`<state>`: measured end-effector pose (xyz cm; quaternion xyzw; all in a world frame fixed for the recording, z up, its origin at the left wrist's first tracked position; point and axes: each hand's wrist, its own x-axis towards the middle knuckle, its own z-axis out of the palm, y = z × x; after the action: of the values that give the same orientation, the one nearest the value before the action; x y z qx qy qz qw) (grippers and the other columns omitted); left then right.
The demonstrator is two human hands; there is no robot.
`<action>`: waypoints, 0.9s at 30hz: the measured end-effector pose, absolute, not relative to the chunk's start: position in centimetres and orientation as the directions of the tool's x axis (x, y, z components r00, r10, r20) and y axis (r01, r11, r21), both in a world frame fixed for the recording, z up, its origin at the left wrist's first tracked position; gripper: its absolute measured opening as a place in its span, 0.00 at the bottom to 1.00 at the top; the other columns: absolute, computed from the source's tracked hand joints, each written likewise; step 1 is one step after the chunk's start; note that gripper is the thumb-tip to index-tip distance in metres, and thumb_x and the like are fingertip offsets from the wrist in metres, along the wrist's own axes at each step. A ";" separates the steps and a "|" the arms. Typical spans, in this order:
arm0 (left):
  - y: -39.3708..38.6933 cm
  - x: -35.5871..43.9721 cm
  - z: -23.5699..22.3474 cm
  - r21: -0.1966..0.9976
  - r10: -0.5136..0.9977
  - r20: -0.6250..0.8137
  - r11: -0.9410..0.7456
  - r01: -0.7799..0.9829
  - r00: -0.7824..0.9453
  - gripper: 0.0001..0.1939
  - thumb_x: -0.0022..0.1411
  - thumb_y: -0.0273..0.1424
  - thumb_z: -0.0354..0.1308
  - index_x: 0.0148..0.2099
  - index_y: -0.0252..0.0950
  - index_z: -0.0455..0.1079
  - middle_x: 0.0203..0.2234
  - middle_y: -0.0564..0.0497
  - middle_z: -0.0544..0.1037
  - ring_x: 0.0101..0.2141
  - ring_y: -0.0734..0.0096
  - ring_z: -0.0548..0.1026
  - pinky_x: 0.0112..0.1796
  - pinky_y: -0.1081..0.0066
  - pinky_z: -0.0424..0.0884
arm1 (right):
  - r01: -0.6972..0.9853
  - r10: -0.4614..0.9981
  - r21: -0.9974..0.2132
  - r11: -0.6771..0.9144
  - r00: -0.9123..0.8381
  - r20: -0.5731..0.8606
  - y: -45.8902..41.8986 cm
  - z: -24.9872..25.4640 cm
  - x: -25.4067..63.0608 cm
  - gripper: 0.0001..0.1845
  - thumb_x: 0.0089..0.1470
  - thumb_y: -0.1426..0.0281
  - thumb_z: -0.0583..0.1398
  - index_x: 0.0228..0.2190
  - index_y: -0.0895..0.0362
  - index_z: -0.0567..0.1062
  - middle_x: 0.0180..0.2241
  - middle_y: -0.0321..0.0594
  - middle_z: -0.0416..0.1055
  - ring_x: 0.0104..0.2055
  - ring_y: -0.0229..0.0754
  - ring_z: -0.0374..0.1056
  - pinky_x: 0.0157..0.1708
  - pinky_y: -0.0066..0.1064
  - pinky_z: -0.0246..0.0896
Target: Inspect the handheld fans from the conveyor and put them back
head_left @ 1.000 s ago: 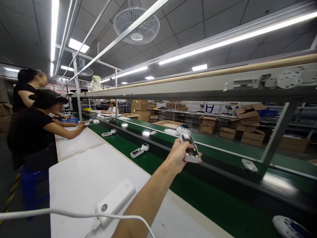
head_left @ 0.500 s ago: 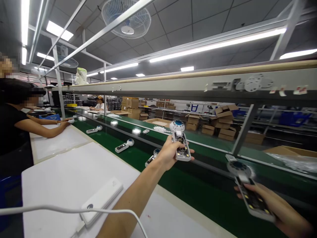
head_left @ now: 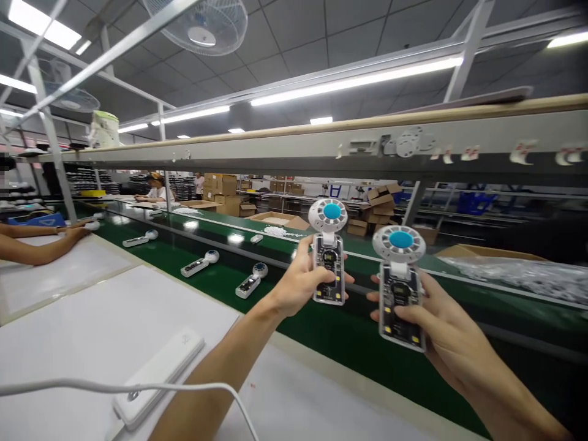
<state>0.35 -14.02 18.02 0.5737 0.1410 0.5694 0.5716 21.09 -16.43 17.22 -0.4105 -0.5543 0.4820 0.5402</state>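
Observation:
My left hand [head_left: 298,285] grips a small handheld fan [head_left: 327,269] upright, with a round white head, a blue hub and a transparent body showing a circuit board. My right hand [head_left: 413,312] is shut around a matching fan [head_left: 399,288], just to the right. The fingers cover part of each body. Both fans are held above a green conveyor belt [head_left: 160,260]. Several similar fans [head_left: 199,264] lie on the belt, the nearest to my left hand being one [head_left: 248,283] a little way to its left.
A white-topped workbench [head_left: 92,318] runs along the belt, with a white power bank [head_left: 158,376] and its cable on it. A co-worker's hands [head_left: 68,233] rest at the left. A shelf rail [head_left: 367,150] crosses above the belt. Cardboard boxes stand beyond it.
My right hand has risen from the lower right with its fan, now beside the left one. Both fans stand more upright, and the scene has shifted left in view.

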 end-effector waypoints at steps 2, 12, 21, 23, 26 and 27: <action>-14.6 0.5 18.2 0.814 0.799 0.511 -0.329 -0.479 0.318 0.33 0.53 0.24 0.61 0.57 0.37 0.49 0.46 0.43 0.71 0.32 0.64 0.78 0.30 0.67 0.77 | -0.129 0.950 -0.953 0.273 -0.121 0.289 -17.0 17.3 20.8 0.40 0.47 0.68 0.67 0.60 0.47 0.60 0.46 0.41 0.75 0.35 0.44 0.76 0.32 0.32 0.74; -16.0 0.8 18.3 0.832 0.732 0.530 -0.351 -0.430 0.428 0.35 0.59 0.23 0.58 0.62 0.38 0.44 0.48 0.41 0.71 0.31 0.65 0.78 0.32 0.67 0.77 | -0.226 0.889 -0.901 0.370 -0.196 0.414 -18.2 17.2 20.7 0.41 0.51 0.73 0.63 0.63 0.48 0.55 0.50 0.42 0.71 0.47 0.45 0.72 0.40 0.36 0.75; -15.6 0.7 18.0 0.823 0.709 0.548 -0.362 -0.438 0.444 0.35 0.60 0.23 0.59 0.63 0.38 0.44 0.50 0.41 0.71 0.33 0.65 0.78 0.33 0.66 0.78 | -0.175 0.879 -0.892 0.416 -0.173 0.444 -18.4 17.5 21.2 0.41 0.52 0.72 0.62 0.64 0.48 0.54 0.46 0.41 0.74 0.39 0.43 0.74 0.36 0.36 0.74; -15.6 0.7 17.9 0.823 0.709 0.548 -0.363 -0.438 0.444 0.35 0.60 0.23 0.59 0.63 0.38 0.44 0.49 0.41 0.71 0.33 0.64 0.78 0.33 0.66 0.78 | -0.166 0.879 -0.893 0.418 -0.175 0.444 -18.4 17.5 21.4 0.41 0.52 0.72 0.62 0.64 0.48 0.54 0.45 0.41 0.74 0.36 0.42 0.74 0.34 0.35 0.74; -15.9 0.9 18.1 0.828 0.732 0.533 -0.348 -0.440 0.425 0.35 0.59 0.23 0.59 0.62 0.37 0.46 0.47 0.41 0.71 0.33 0.64 0.78 0.32 0.66 0.78 | -0.183 0.876 -0.890 0.417 -0.180 0.448 -18.2 17.4 21.4 0.40 0.52 0.72 0.61 0.64 0.49 0.54 0.43 0.40 0.74 0.34 0.42 0.74 0.32 0.34 0.73; -16.0 1.0 18.2 0.831 0.742 0.524 -0.339 -0.441 0.418 0.35 0.58 0.23 0.60 0.62 0.36 0.46 0.46 0.42 0.72 0.32 0.64 0.78 0.32 0.66 0.77 | -0.191 0.872 -0.886 0.423 -0.179 0.456 -18.2 17.3 21.4 0.41 0.51 0.72 0.61 0.63 0.49 0.55 0.43 0.40 0.74 0.34 0.41 0.74 0.32 0.34 0.74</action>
<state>0.97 -15.97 18.17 0.6267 0.1202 0.5260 0.5623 21.40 -18.16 17.32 -0.2770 -0.6147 0.4599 0.5778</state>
